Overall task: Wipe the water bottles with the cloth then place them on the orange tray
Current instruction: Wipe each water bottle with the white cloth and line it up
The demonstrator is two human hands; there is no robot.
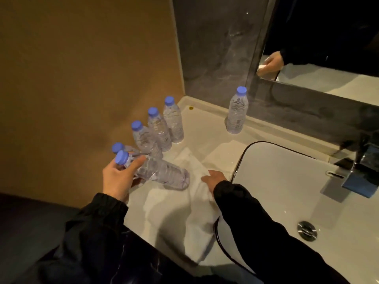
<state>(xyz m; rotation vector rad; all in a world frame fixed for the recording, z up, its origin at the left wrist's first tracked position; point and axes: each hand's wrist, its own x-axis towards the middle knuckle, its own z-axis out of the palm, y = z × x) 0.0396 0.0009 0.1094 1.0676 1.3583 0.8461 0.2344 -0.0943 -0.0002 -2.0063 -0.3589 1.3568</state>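
Left hand (117, 178) grips bottle (164, 175); right hand (215, 178) touches cloth (196, 232).

1. The left hand (118, 179) is reached forward, and its fingers and thumb are curled round the neck end of a bottle (164, 175).
2. The right hand (215, 178) is laid knuckles-up on the cloth (196, 222), with the fingers pointed to the left; whether the cloth is gripped cannot be told.
3. Both forearms are stretched forward, well apart, and are covered to the wrists by dark sleeves (256, 222).

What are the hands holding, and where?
Left hand grips a clear plastic blue-capped water bottle by its neck; right hand touches the white cloth, grip unclear.
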